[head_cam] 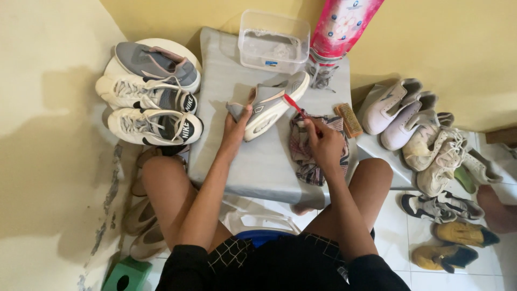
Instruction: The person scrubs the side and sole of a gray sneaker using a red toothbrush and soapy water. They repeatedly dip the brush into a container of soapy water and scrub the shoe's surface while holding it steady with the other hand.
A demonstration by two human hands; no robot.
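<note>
Left hand [235, 123] clamps the grey sneaker [272, 102] at its heel, toe angled up-right, while right hand [323, 143] grips a red toothbrush [295, 105], bristles meeting the sneaker's side

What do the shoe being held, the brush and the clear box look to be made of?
Shoe: grey upper looks like matte fabric or suede, over a smooth whitish sole, likely rubber or foam. Brush: glossy red handle, probably plastic; bristles too small to judge. Box: see-through with rounded corners, so likely clear plastic, cloudy inside. The left hand holds the shoe, the right hand the brush.
</note>
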